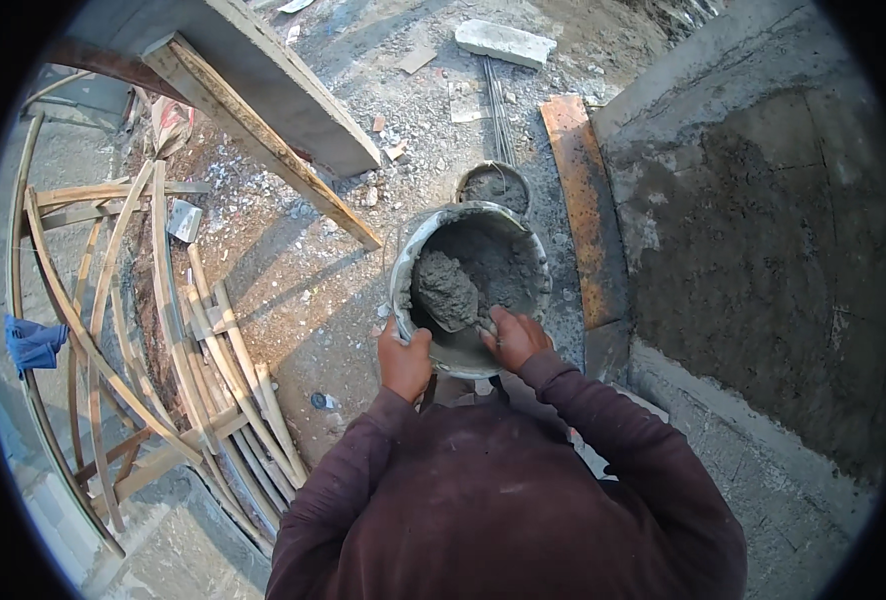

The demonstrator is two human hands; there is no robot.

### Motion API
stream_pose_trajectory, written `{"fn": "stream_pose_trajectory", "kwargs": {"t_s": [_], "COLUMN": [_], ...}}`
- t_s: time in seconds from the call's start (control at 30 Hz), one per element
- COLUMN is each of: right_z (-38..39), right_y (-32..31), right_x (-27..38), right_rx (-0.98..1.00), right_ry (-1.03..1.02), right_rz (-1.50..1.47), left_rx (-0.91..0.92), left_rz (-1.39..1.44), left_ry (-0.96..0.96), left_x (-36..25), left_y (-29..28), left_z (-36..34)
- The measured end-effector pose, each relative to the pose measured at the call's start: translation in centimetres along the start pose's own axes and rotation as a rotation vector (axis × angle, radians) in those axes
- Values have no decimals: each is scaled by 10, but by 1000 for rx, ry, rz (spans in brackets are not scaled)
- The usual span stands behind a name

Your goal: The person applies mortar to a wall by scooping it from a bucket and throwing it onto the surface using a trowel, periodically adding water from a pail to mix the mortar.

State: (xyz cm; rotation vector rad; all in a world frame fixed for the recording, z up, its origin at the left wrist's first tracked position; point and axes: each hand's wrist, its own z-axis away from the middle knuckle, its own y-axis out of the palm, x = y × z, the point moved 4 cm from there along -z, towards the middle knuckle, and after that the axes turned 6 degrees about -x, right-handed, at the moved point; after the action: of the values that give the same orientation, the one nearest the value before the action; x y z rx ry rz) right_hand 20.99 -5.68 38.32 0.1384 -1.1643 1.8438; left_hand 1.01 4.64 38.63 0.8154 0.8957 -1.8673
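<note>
A round bucket [539,262] stands or hangs right before me, its wall smeared with grey, with wet mortar [508,250] inside. My left hand [405,362] is closed on the near left part of its rim. Inside the bucket, my right hand [518,338] grips the handle of a trowel [455,323], whose blade lies mostly under a heaped lump of mortar [445,285]. Just beyond stands a smaller bucket [495,188], partly hidden by the big one, which also holds grey mortar. Whether the big bucket rests on something is hidden.
A wall with dark wet plaster [733,220] rises at my right, with a stained board [578,200] along its foot. Thin rods [497,110] and a concrete block [505,44] lie ahead. A slanted timber prop [263,140] leans at left, above piled bamboo poles [223,350].
</note>
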Motion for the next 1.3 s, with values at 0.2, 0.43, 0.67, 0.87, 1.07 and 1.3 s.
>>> {"fn": "stream_pose_trajectory", "kwargs": {"t_s": [0.2,0.43,0.67,0.87,1.07,1.3], "right_z": [12,61,13,147,228,62], "right_y": [-87,-284,-398,-494,-441,-210], "right_x": [-21,17,-160,-368,-294,-190], "right_rx": [-103,-298,377,-912,-848,-537], "right_ry": [-196,-627,-397,335,324,33], "right_rz": [224,45,-861,-682,-725,289], "left_rx": [-147,-306,-362,-282,-34,250], "left_rz": [290,395,284,203,100,-152], "left_ry": [-128,-332,-391,-415,-300,162], "left_x": [16,65,77,66,7,-55], "left_y": [8,0,37,84,148,198], "left_z": [2,13,6,0,4,1]}}
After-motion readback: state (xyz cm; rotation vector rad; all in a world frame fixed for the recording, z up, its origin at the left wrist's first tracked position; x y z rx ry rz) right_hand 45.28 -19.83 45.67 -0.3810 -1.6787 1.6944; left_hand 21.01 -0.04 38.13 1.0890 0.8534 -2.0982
